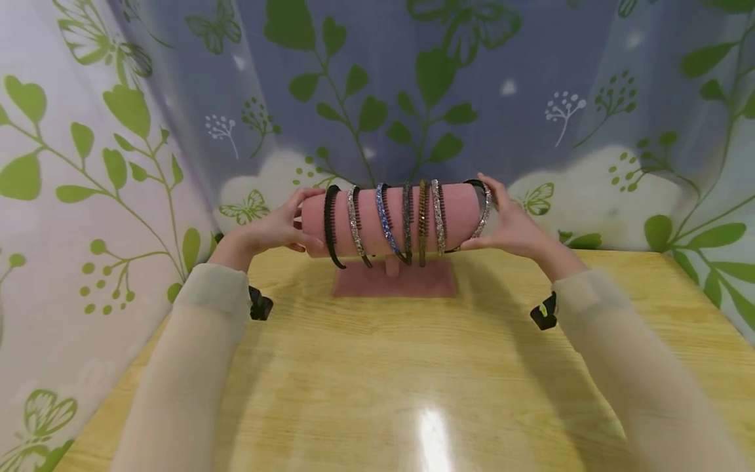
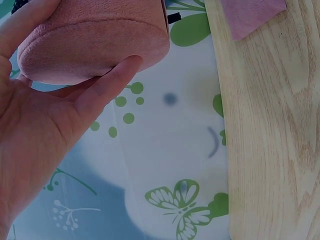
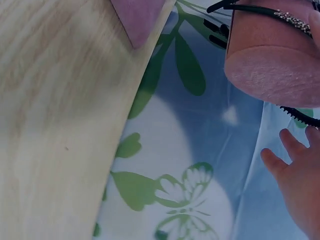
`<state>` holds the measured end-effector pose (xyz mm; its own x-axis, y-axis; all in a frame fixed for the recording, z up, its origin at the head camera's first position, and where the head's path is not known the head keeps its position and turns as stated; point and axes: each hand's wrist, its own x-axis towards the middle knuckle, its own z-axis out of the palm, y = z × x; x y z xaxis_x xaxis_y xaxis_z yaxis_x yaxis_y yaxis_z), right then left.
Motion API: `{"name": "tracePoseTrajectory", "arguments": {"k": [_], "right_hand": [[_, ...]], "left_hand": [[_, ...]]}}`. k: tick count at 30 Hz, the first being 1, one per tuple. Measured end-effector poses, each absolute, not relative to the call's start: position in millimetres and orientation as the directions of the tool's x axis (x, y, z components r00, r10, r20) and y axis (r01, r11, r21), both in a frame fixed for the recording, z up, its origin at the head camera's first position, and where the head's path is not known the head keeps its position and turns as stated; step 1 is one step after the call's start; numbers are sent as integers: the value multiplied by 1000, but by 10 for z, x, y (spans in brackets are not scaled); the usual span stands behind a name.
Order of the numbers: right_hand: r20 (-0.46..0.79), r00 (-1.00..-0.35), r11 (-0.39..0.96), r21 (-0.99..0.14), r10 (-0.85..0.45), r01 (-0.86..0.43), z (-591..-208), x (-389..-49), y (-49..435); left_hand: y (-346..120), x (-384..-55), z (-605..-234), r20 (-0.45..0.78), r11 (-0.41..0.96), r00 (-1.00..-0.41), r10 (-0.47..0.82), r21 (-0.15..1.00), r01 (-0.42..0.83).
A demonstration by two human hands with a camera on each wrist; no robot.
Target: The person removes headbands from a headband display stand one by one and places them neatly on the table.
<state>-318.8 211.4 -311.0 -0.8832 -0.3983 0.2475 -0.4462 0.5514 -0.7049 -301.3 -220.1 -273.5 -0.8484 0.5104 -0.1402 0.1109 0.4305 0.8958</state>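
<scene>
A pink plush headband stand (image 1: 463, 206) stands on the table, its padded roll lying crosswise and carrying several headbands. My left hand (image 1: 274, 226) grips the roll's left end, fingers over the top and thumb along the near side; the left wrist view shows this hand (image 2: 45, 120) against the rounded end. At the roll's right end, my right hand (image 1: 513, 226) holds a silver-glitter headband (image 1: 486, 208), fingers at its top and thumb low in front. In the right wrist view, a black toothed part of a headband (image 3: 301, 117) lies just beyond the fingertips.
Black, silver, blue (image 1: 385, 216), dark grey and gold (image 1: 423, 223) headbands sit spaced along the roll. Its flat pink base (image 1: 395, 286) rests on the wood-grain table (image 1: 366, 367). A leaf-patterned curtain (image 1: 366, 85) rises behind and at both sides.
</scene>
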Motion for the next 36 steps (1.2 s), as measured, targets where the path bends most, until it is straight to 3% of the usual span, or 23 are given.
{"name": "tracePoseTrajectory", "arguments": {"k": [7, 24, 36], "right_hand": [[221, -914, 476, -798, -339, -370, -3178, -3130, 2190], [212, -944, 519, -793, -253, -317, -3240, -2924, 2512], [294, -920, 486, -783, -259, -388, -3303, -2635, 2749]], "left_hand": [[-2195, -3020, -2733, -108, 402, -844, 525, 906, 135], [-2189, -3045, -2741, -90, 354, -836, 541, 926, 129], [-2200, -3009, -2751, -119, 389, -843, 524, 914, 113]]}}
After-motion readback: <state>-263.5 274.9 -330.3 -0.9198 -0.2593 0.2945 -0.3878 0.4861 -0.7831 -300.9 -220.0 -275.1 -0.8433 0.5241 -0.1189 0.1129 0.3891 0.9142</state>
